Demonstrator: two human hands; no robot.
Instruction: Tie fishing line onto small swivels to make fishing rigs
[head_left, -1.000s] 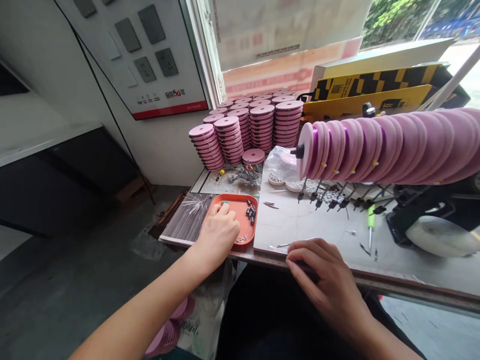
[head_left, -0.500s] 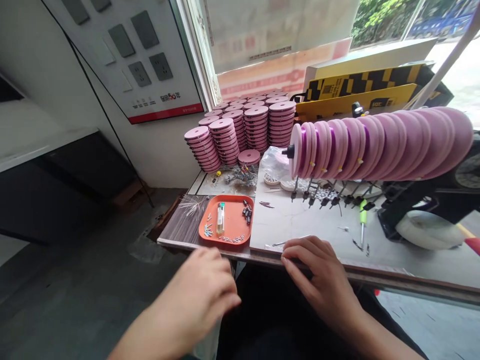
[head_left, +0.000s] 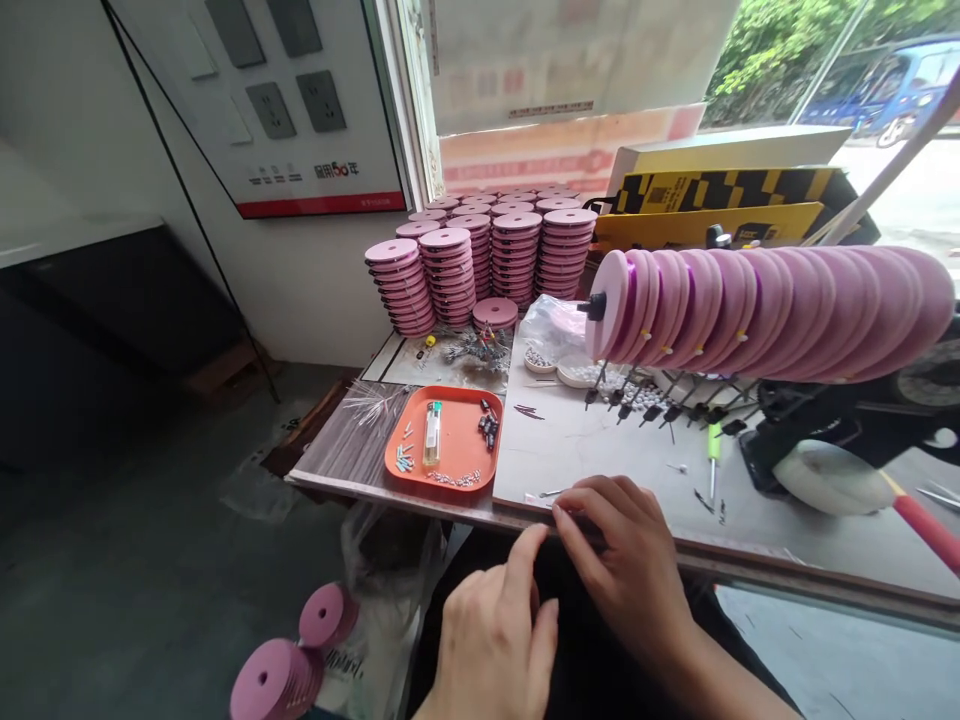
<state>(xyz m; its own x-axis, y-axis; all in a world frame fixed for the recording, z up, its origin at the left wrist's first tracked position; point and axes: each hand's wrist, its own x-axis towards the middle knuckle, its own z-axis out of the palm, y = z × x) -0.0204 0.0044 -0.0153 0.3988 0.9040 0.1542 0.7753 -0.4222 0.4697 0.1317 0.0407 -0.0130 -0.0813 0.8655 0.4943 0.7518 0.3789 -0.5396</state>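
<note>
Smooth plastic tray [head_left: 456, 432], wood-grained tabletop [head_left: 336, 446], matt plastic-looking spools [head_left: 799, 312].

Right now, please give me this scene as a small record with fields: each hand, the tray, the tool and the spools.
Right hand: at the front edge of the white board; whether it holds anything is hidden
Left hand: close to the right hand, index finger extended; contact between them unclear
Orange tray: contains a green-capped clear tube, black parts and small silvery pieces
Tool: green-handled screwdriver, lying on the board
Stacked spools: pink, in columns behind the tray
Spool row: pink, lined up above the board
</note>
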